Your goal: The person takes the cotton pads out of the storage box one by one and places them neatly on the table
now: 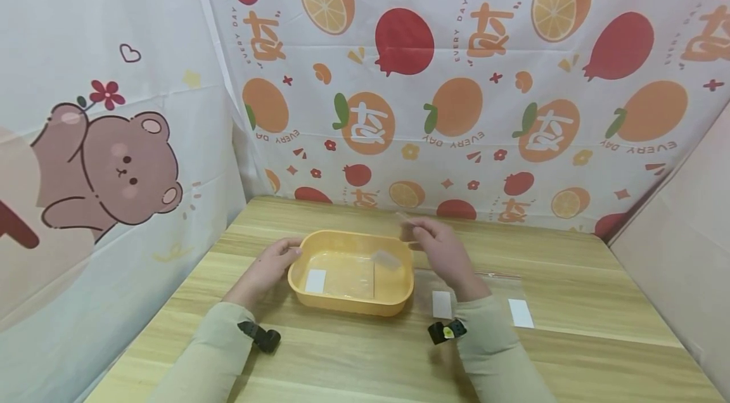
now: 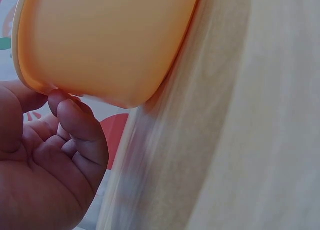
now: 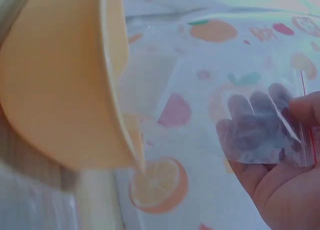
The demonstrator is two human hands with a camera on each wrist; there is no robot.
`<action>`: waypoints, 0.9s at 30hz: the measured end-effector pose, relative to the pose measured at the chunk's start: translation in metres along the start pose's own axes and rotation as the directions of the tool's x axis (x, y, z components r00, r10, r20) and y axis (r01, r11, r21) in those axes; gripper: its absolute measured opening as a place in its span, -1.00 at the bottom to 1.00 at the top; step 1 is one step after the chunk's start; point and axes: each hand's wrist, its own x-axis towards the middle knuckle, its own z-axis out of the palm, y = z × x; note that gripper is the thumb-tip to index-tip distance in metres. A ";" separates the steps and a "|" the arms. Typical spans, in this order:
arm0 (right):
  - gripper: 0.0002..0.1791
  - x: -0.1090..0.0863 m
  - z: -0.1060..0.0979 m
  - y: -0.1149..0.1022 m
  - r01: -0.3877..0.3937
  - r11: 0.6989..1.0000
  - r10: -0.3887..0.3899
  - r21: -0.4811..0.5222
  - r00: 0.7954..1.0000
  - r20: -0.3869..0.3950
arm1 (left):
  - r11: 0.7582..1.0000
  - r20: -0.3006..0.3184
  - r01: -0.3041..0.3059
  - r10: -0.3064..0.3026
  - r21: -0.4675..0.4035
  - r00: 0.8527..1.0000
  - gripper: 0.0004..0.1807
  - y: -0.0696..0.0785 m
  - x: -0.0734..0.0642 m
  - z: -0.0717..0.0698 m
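A yellow oval plastic basin [image 1: 348, 309] stands on the table. My left hand [image 1: 267, 271] holds its left end, with thumb and fingertips at the rim in the left wrist view. Inside the basin lies a clear zip bag [image 1: 348, 270] with a white label. My right hand [image 1: 447, 254] is at the basin's right end and pinches another clear zip bag [image 3: 255, 135] near its red zip line, between thumb and fingers. In the right wrist view this bag stretches toward the basin's rim, and the fingers show through it.
To the right of the basin, clear bags with white labels [image 1: 441, 305] [image 1: 521, 313] lie on the wooden table [image 1: 353, 358], partly under my right forearm. A fruit-print cloth [image 1: 405, 92] hangs behind the table, and a bear-print cloth [image 1: 131, 168] hangs at the left.
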 end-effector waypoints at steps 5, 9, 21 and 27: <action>-0.67 -0.009 -0.028 0.000 0.000 0.999 0.000 0.039 1.000 -0.013 | 1.000 0.002 -0.012 0.012 -0.004 1.000 -0.47 0.000 0.000 -0.001; -0.66 -0.016 -0.053 0.008 -0.017 0.999 0.019 0.045 0.999 -0.044 | 1.000 -0.002 0.001 -0.001 0.010 1.000 -0.49 -0.001 0.001 0.000; -0.54 -0.044 -0.132 0.022 0.001 0.993 -0.014 -0.119 0.995 -0.103 | 1.000 0.008 0.001 -0.001 -0.001 1.000 -0.49 0.000 0.001 -0.002; -0.57 -0.055 -0.172 0.027 -0.051 0.951 0.039 -0.305 0.998 -0.047 | 0.999 0.032 0.005 -0.003 -0.041 0.999 -0.46 0.001 0.001 -0.001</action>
